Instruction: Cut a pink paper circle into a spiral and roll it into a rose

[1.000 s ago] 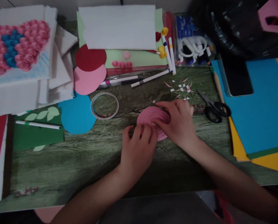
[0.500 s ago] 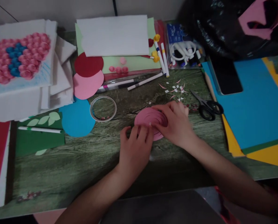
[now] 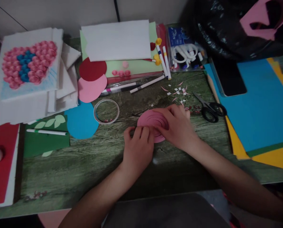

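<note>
A pink paper disc cut in a spiral [image 3: 147, 118] lies on the green wood-patterned table in front of me. My left hand [image 3: 139, 142] has its bent fingers at the disc's lower left part, fingertips pressed together near its centre. From the right, my right hand [image 3: 176, 126] reaches over the disc, thumb and index finger closed on the paper near the middle. The small bit of paper between the fingertips is partly hidden. Black-handled scissors [image 3: 212, 110] rest to the right of my right hand.
A tape ring [image 3: 106, 111] and blue circle [image 3: 82, 121] lie left. Paper scraps [image 3: 179, 91] and markers [image 3: 148, 84] are behind my hands. A phone [image 3: 230, 77] rests on blue paper [image 3: 257, 110] at right; a picture with pink paper rolls [image 3: 29, 65] is back left.
The view has shifted slightly, showing more of the left side, including a white rounded object on the red sheet. Both hands stay at the pink disc, with only slight finger movement.
</note>
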`<state>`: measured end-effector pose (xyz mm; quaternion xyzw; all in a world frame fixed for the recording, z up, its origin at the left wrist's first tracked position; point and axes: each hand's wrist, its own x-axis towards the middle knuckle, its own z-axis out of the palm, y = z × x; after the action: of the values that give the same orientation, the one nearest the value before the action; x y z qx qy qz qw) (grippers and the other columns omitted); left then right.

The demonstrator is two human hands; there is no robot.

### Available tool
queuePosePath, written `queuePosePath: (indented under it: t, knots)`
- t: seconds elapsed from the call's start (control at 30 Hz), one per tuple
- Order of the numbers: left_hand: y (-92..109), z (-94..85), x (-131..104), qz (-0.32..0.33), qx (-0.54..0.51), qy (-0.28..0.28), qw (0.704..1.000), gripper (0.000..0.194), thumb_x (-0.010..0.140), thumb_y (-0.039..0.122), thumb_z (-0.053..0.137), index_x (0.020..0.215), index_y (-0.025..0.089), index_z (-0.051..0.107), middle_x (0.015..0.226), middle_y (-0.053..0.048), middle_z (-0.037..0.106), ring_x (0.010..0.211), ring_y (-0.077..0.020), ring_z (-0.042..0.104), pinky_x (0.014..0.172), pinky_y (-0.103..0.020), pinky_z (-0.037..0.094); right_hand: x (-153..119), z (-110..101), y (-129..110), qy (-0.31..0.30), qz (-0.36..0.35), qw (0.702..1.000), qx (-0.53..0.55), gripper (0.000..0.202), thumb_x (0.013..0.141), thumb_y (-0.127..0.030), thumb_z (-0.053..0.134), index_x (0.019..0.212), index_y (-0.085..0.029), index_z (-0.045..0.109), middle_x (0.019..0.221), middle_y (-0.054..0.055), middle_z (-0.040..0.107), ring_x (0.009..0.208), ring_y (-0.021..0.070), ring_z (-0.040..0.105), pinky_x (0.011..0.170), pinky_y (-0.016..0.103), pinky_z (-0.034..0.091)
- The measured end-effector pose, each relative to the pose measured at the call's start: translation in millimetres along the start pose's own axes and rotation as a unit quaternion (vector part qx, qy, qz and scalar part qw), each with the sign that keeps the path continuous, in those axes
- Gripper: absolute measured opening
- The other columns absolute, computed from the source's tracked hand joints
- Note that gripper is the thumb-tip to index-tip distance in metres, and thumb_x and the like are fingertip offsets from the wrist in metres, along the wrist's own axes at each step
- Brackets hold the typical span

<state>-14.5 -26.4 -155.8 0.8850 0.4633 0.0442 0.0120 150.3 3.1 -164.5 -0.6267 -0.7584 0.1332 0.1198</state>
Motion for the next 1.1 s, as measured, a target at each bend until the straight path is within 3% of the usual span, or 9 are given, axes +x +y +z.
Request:
queuePosePath:
  t: [0.2, 0.43, 0.67, 0.87, 1.1]
  knots:
    - [-4.0, 3.2, -2.6, 0.009, -0.012, 0.013, 1.0, 0.033, 0.087, 0.016, 0.043, 0.118, 0.014, 0.056, 0.101, -0.009, 0.064, 0.093, -0.0231, 0.054, 0.081, -0.043, 0.038, -4.2, -1.3, -2.0, 0.008, 0.006, 1.0, 0.008, 0.045, 0.077, -0.038, 0.062, 0.121, -0.031, 0.054, 0.097, 0.006, 0.054, 0.094, 0.0276, 0.046, 0.076, 0.041, 0.033]
    - [0.5, 2.9, -7.9, 0.02, -0.002, 0.001, 1.0, 0.037, 0.088, 0.015, 0.041, 0.122, 0.009, 0.053, 0.108, -0.013, 0.062, 0.098, -0.0239, 0.054, 0.083, -0.04, 0.04, 4.9, -9.4, 11.8, 0.06, 0.023, 0.995, 0.081, 0.025, 0.083, -0.035, 0.057, 0.106, -0.026, 0.063, 0.095, 0.005, 0.059, 0.096, 0.0247, 0.05, 0.08, 0.039, 0.033]
    - [2.4, -3.0, -9.8, 0.014, -0.005, -0.005, 1.0, 0.038, 0.088, 0.014, 0.039, 0.124, 0.009, 0.05, 0.115, -0.015, 0.06, 0.103, -0.0239, 0.052, 0.088, -0.042, 0.039, 29.6, -5.7, 12.2, 0.041, -0.026, 0.999, 0.007, 0.02, 0.086, -0.036, 0.051, 0.088, -0.022, 0.065, 0.087, 0.006, 0.064, 0.093, 0.0262, 0.049, 0.072, 0.036, 0.027]
    - [1.6, -4.5, -10.7, 0.01, -0.014, -0.008, 1.0, 0.036, 0.087, 0.015, 0.041, 0.122, 0.011, 0.051, 0.11, -0.013, 0.06, 0.098, -0.0232, 0.053, 0.085, -0.04, 0.04, 39.3, -7.3, 5.1, -0.026, -0.048, 0.999, 0.006, 0.012, 0.081, -0.03, 0.058, 0.078, -0.02, 0.063, 0.08, 0.003, 0.063, 0.085, 0.0223, 0.05, 0.067, 0.031, 0.025]
    - [-2.7, -1.1, -14.8, 0.012, -0.049, 0.014, 0.999, 0.04, 0.087, 0.014, 0.04, 0.126, 0.011, 0.047, 0.112, -0.014, 0.061, 0.102, -0.0237, 0.054, 0.092, -0.044, 0.037, 35.9, -6.9, -0.5, -0.005, -0.068, 0.997, 0.021, 0.01, 0.084, -0.025, 0.053, 0.082, -0.017, 0.059, 0.081, 0.005, 0.062, 0.082, 0.0193, 0.051, 0.07, 0.03, 0.033]
